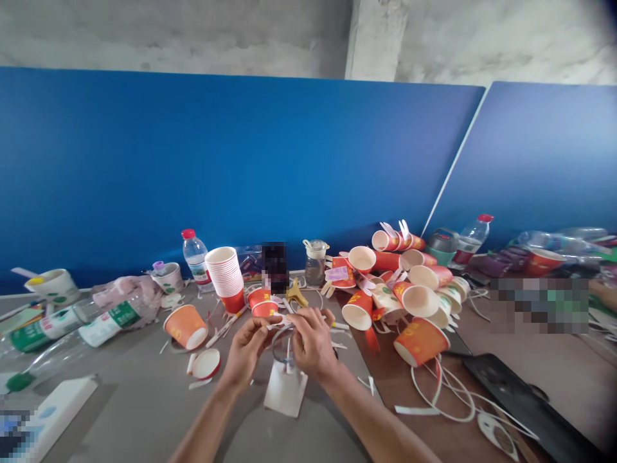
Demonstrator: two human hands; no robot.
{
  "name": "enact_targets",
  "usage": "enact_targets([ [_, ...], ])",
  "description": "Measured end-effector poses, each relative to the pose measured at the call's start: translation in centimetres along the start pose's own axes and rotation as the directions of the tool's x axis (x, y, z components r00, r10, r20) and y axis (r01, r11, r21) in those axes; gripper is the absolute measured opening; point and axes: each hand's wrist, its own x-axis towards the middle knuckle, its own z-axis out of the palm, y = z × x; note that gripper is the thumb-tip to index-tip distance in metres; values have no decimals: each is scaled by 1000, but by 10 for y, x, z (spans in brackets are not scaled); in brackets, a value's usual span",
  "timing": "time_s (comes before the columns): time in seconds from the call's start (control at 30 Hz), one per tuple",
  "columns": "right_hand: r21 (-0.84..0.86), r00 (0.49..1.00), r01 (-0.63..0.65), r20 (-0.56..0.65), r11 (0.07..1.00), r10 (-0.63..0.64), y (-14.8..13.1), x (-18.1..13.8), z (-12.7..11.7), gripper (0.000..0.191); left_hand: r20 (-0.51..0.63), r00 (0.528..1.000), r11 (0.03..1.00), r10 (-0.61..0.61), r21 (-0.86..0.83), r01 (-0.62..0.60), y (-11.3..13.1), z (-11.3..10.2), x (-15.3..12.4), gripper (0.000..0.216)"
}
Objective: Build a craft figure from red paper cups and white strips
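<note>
My left hand point(248, 350) and my right hand point(312, 341) meet over the middle of the table, both pinching a thin white paper strip point(281, 326) bent into a loop between them. Below the hands hangs or lies a white piece of cut cup paper point(285, 391). Just behind the fingers stand two short orange cup pieces point(261, 302). A tall stack of red-and-white paper cups point(225, 276) stands behind them to the left.
A heap of orange paper cups point(409, 289) lies at the right, with white rim rings point(443, 392) and a black tray point(525, 405) in front. Plastic bottles point(96, 321), a tipped orange cup point(186, 326) and a cut cup base point(205, 363) lie left. Blue partitions stand behind.
</note>
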Motion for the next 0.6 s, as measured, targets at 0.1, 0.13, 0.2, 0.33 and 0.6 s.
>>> enact_targets([
  [0.1,53,999,-17,39,998,15,3,0,0,53,6,1000,999,-6,-43,6,-1,-1,0,65],
  [0.13,80,999,-10,53,997,5,3,0,1,54,7,1000,999,-1,-45,1,-1,-1,1,65],
  [0.2,127,997,24,64,992,-33,3,0,2,48,13,1000,999,11,-43,-11,-1,-1,1,66],
  [0.33,162,994,63,73,985,-76,5,-4,8,32,20,1000,999,10,-48,-10,1,2,1,69],
  [0.6,222,995,43,75,974,-61,9,-2,10,21,10,1000,998,29,50,-30,3,-3,2,62],
])
